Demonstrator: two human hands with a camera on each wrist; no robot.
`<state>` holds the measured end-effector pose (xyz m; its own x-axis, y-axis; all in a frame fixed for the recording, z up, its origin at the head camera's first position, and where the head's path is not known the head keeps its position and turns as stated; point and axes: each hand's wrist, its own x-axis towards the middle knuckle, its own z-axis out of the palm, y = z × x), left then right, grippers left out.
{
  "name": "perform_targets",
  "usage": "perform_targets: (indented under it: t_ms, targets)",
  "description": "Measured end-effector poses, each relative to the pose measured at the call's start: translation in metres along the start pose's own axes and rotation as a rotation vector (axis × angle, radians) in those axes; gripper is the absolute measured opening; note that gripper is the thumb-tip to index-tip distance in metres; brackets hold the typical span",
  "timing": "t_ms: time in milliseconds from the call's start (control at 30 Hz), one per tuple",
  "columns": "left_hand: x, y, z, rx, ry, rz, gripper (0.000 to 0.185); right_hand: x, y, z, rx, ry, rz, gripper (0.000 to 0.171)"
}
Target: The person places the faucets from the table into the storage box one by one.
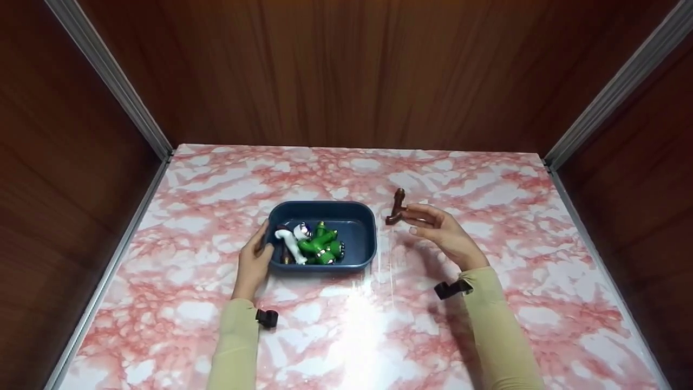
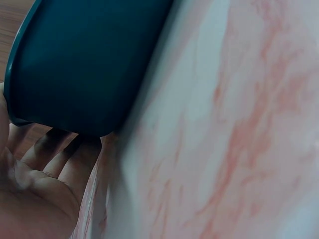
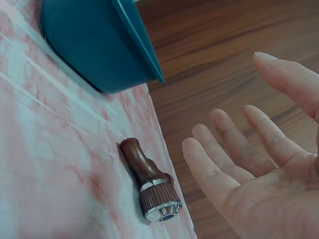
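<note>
A dark blue plastic tub stands on the table. My left hand grips its left end, thumb at the rim and fingers against the outer wall. Inside lie green plastic taps, a white tap and a brown piece, partly hidden under the white one. To the right of the tub a brown tap with a ribbed, silver-ringed end lies on the table. My right hand is beside it, fingers spread and holding nothing; the right wrist view shows a gap between fingertips and tap.
The table has a red and white marbled top with a bright glare at its front middle. Brown wood-grain panels enclose it at the back and both sides, with metal strips along the corners.
</note>
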<state>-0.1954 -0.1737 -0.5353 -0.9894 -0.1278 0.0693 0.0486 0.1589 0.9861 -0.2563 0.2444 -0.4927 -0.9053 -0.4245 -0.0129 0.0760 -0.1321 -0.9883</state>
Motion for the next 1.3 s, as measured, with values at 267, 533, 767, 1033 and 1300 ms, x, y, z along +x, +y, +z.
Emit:
perform_targets:
  t_ms: [267,533,767,1033,1300]
  targets:
    - [-0.001,0.0,0.0,0.0,0.005,-0.004,0.053,-0.001,0.001,-0.011,0.018,0.031,-0.014,0.061]
    - [0.0,-0.001,0.0,0.008,-0.008,-0.012,0.054,-0.001,0.003,-0.019,0.051,0.059,-0.038,0.058]
    - [0.01,-0.03,0.0,-0.015,0.021,-0.009,0.055,-0.003,0.006,-0.028,0.029,0.082,-0.033,0.057]
    - [0.012,-0.035,0.001,0.009,0.041,0.022,0.055,-0.004,0.009,-0.04,0.012,0.134,-0.003,0.055]
    - [0.007,-0.02,0.0,0.001,0.01,-0.008,0.055,-0.001,0.017,-0.046,0.009,0.174,-0.01,0.058]
